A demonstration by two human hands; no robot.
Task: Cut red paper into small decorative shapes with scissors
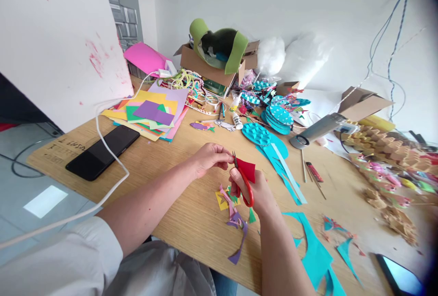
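My right hand (262, 191) grips a pair of scissors (249, 190) with red handles, its blades pointing up and away from me. A small piece of red paper (247, 168) lies against the blades, partly behind the handles. My left hand (212, 159) is closed in a pinch at the paper's left edge, right by the blade tips; the bit between its fingertips is mostly hidden. Beneath my hands, purple, pink, yellow and green paper scraps (239, 225) lie on the wooden table (185, 236).
A black phone (102, 152) and white cable (112, 161) are at left, near stacked coloured paper (153, 113). Fish cutouts (201, 126), a glue bottle (237, 121) and blue ovals (256, 134) are ahead. A metal flask (318, 131), blue offcuts (313, 250) and another phone (400, 273) are at right.
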